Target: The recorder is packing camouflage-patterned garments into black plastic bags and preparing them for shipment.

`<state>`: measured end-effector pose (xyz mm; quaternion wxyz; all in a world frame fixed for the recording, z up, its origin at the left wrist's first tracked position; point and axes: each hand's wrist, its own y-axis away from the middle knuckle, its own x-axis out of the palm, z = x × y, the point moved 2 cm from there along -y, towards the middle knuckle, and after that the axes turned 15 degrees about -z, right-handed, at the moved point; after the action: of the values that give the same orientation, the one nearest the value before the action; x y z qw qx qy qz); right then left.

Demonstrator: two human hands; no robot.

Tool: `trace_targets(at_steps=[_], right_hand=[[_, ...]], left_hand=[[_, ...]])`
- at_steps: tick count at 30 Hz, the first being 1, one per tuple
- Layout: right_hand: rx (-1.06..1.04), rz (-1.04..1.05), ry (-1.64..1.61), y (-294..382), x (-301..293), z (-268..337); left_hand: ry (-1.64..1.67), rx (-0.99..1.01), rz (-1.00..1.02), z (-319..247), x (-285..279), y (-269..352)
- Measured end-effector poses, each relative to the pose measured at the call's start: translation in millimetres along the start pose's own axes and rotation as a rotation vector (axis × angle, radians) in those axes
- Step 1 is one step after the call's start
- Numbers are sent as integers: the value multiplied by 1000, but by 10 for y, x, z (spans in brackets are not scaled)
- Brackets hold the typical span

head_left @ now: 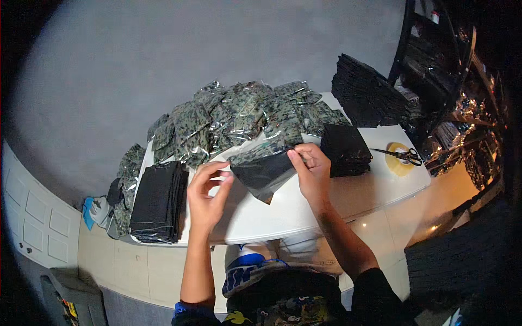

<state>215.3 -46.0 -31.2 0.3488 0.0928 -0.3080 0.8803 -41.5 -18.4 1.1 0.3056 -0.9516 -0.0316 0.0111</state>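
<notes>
A clear plastic package with dark and camouflage-patterned material slants above the white table, its lower corner towards me. My right hand pinches its upper right edge between thumb and fingers. At the package's left corner is my left hand, thumb and index finger apart; whether a fingertip touches the plastic is hard to tell. Behind both hands lies a heap of plastic-wrapped, folded camouflage cloth items. A stack of flat black pieces is beside my left hand, and another black stack stands beyond my right.
Black-handled scissors rest over a roll of yellowish tape on the right of the table. A tall black stack rises at the back right. More wrapped camouflage items are at the left end. A grey chair stands lower left.
</notes>
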Motion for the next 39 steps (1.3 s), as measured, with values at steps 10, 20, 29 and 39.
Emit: trace_targets(at_steps=[10, 20, 29, 39], right_hand=[[-37, -19, -13, -43, -75, 43], [11, -10, -60, -148, 30, 52], [-12, 5, -157, -327, 148, 224], [-60, -29, -188, -359, 279, 305]], left_hand=[[-163, 140, 184, -148, 199, -273], [-186, 198, 179, -327, 238, -552], [-246, 463, 188, -579, 301, -716], [-273, 460, 197, -564, 302, -687]])
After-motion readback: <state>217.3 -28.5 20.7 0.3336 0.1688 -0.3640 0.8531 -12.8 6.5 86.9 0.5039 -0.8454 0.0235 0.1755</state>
